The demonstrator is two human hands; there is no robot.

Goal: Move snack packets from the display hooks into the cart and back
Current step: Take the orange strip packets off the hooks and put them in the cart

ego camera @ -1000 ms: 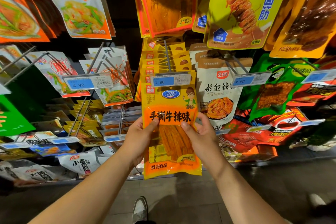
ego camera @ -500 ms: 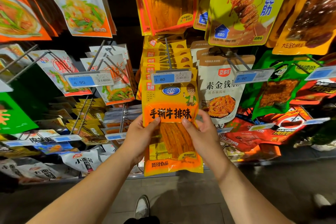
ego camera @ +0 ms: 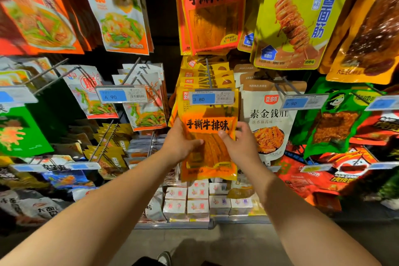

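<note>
A yellow and orange snack packet (ego camera: 208, 136) with black characters is held upright in front of the display. My left hand (ego camera: 180, 147) grips its left edge, thumb across the front. My right hand (ego camera: 240, 142) grips its right edge, thumb on the front as well. The packet's top now sits behind the 3.80 price tag (ego camera: 212, 97) at the tip of the centre hook (ego camera: 208, 75). Several matching yellow packets (ego camera: 194, 71) hang further back on that hook. I cannot tell whether the held packet is threaded onto the hook. No cart is in view.
A white packet (ego camera: 269, 123) hangs just right of my right hand under a 9.90 tag (ego camera: 302, 102). Packets under a 4.90 tag (ego camera: 121, 96) hang to the left. Large packets (ego camera: 212, 6) hang overhead. Small white boxes (ego camera: 197, 201) fill the bottom shelf. My shoe (ego camera: 164, 258) is on the floor.
Both hands have lifted the packet upward and toward the shelf, so its top went from below the 3.80 tag to behind it. The camera has moved closer to the display.
</note>
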